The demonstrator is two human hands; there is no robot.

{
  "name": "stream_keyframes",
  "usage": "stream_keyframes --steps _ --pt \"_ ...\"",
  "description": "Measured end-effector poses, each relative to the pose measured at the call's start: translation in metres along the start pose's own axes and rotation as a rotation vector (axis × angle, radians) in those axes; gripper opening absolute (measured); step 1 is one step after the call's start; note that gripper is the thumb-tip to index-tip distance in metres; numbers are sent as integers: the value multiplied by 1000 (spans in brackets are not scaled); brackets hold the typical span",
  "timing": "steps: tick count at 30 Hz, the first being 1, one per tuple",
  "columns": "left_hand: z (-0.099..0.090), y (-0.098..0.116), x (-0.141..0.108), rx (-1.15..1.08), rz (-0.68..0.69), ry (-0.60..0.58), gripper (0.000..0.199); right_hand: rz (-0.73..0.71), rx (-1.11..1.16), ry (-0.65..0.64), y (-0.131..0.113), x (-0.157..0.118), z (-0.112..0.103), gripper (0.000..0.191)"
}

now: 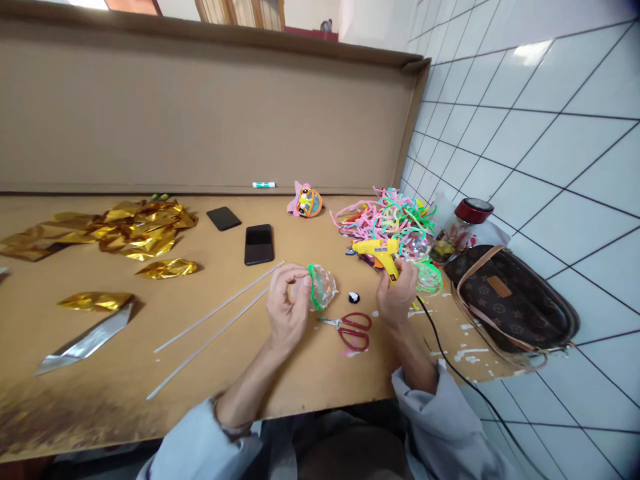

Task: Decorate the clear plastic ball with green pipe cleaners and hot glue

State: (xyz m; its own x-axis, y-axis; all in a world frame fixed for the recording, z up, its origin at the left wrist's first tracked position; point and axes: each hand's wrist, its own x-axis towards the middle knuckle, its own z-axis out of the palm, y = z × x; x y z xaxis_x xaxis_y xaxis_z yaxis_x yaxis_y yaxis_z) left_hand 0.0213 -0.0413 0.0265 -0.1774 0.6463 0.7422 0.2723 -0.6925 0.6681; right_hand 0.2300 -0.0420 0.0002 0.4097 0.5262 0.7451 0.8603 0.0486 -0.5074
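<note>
My left hand (pixel 290 300) pinches the edge of a clear plastic ball (pixel 326 288) trimmed with a fuzzy green pipe cleaner (pixel 313 293). My right hand (pixel 399 293) is wrapped round the handle of a yellow hot glue gun (pixel 377 251), whose nozzle points left, and its black cord (pixel 443 347) trails off the table. Red-handled scissors (pixel 355 331) lie between my hands, blades toward the left. Just above them sits a small black-and-white round piece (pixel 354 297). Two pale thin sticks (pixel 215 310), perhaps straightened pipe cleaners, lie left of my left hand.
A pile of colourful pipe cleaners (pixel 385 217) lies behind the glue gun. To the right stand a red-lidded jar (pixel 463 223) and a brown handbag (pixel 505 293) by the tiled wall. Two phone-like dark slabs, a decorated ball (pixel 307 201), a glue stick (pixel 264 185) and gold foil (pixel 145 230) lie farther back.
</note>
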Motion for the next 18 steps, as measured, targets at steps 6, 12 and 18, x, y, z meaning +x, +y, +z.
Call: stream_keyframes --steps 6,12,18 --pt "14 25 -3 -115 -30 -138 13 -63 17 49 -12 -3 -7 23" --pt "21 27 -2 -122 -113 -146 15 -92 25 35 -16 -5 -10 23" --pt "33 27 -5 -131 -132 -321 18 -70 54 69 -27 -2 -14 21"
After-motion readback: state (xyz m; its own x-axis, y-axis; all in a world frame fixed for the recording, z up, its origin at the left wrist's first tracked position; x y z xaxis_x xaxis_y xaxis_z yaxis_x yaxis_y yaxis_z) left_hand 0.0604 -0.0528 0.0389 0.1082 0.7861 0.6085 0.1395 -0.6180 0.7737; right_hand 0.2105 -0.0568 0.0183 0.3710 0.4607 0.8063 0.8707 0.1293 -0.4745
